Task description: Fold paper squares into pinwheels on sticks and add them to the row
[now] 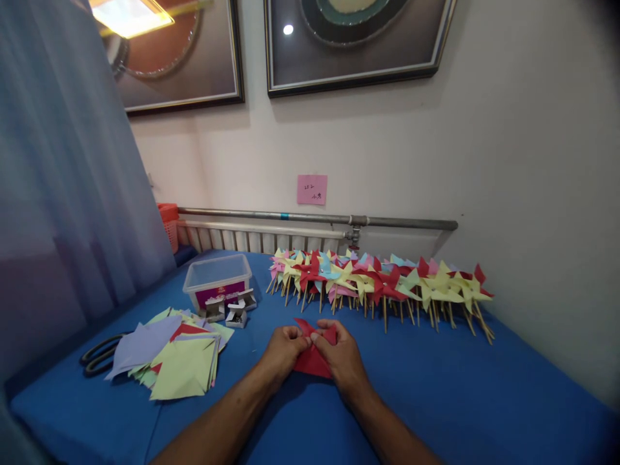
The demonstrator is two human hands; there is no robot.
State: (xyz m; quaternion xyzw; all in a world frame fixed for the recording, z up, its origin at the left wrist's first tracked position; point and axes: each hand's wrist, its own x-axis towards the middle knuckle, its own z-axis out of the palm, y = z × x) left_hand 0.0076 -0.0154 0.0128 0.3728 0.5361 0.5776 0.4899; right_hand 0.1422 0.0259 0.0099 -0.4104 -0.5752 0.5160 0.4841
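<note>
A red paper square (312, 363) with folded-in corners is between my two hands, just above the blue table. My left hand (283, 352) pinches its left side, thumb and fingers pressed together. My right hand (341, 355) grips the right side, the thumb lying over the paper near its middle. To the left lies a pile of cut paper squares (181, 371) in yellow, lilac, green and red. Beyond my hands stand many finished paper pinwheels (387, 281) on thin wooden sticks, in red, yellow, pink and blue.
Black-handled scissors (101, 355) stick out from under the pile at left. A clear plastic tub (217, 268) stands behind it, with small open boxes (236, 315) in front. A metal pipe (310, 217) and a radiator (261, 239) run along the wall; a curtain (72, 161) hangs at left.
</note>
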